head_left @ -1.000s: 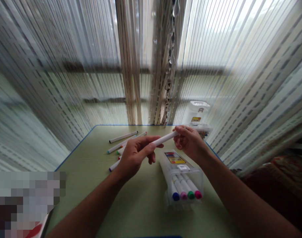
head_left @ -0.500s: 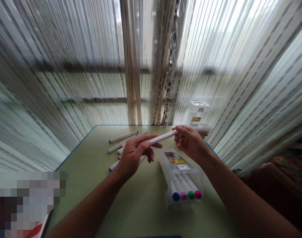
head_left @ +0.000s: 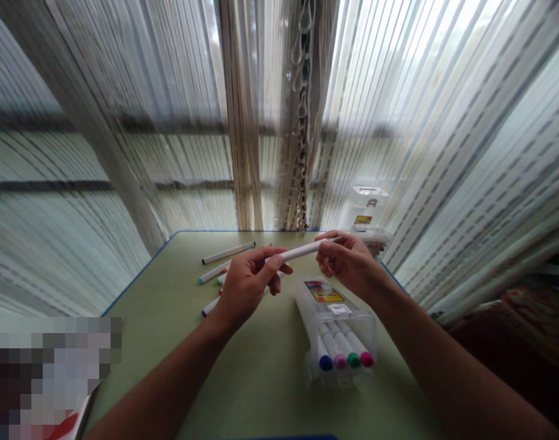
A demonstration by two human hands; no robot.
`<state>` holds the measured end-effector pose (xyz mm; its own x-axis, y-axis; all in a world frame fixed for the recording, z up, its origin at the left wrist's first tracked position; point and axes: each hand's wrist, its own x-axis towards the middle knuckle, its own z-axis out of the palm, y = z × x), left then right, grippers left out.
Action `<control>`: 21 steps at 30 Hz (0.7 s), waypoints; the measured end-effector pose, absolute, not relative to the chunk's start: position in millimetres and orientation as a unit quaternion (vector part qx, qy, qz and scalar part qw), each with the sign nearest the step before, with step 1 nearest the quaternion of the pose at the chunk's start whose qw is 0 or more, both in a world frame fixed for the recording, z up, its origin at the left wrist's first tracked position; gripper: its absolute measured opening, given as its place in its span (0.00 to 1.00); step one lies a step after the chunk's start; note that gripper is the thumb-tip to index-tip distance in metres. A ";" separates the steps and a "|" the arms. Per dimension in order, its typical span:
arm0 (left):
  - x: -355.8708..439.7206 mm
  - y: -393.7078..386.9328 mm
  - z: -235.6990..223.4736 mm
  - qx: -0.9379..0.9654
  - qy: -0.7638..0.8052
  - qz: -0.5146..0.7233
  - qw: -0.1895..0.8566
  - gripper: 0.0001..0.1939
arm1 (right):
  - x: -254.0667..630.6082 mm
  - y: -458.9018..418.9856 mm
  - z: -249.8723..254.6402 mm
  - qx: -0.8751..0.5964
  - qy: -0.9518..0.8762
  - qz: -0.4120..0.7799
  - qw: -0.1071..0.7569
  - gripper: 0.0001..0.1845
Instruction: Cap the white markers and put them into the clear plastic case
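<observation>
A white marker is held between both hands above the table, tilted slightly up to the right. My left hand pinches its left end between thumb and fingers. Around its right end close the fingers of my right hand; a grey tip shows past the thumb. Below the right hand lies a clear plastic marker case with a printed label, several capped markers inside showing blue, pink, green and magenta ends. Partly hidden behind my left hand, several loose white markers are scattered on the table.
The pale green table has a blue edge. At its far right corner stands a second clear case, its lid raised. String curtains hang behind the table. A pixelated patch covers the lower left.
Both hands have shifted slightly left with the marker. My right hand's grip now sits further in from the marker's right end, and the grey tip has come into view.
</observation>
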<state>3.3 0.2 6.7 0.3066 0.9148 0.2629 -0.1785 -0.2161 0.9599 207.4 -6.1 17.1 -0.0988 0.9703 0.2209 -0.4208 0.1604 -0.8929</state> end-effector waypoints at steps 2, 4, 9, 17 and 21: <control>3.5 1.2 6.2 0.601 0.320 0.499 0.536 0.18 | 207.3 -6.6 16.7 -0.290 -0.476 0.575 0.599 0.12; 3.6 2.0 5.7 0.606 0.327 0.497 0.528 0.17 | 207.3 -6.9 16.2 -0.290 -0.482 0.573 0.596 0.12; 3.0 0.7 6.0 0.622 0.326 0.489 0.518 0.15 | 207.5 -5.0 15.1 -0.301 -0.483 0.566 0.597 0.12; 2.3 0.4 6.1 0.625 0.335 0.490 0.508 0.16 | 207.9 -2.8 14.6 -0.317 -0.472 0.547 0.615 0.14; 1.2 2.2 4.5 0.631 0.338 0.485 0.503 0.17 | 207.8 -2.1 15.2 -0.327 -0.466 0.539 0.621 0.16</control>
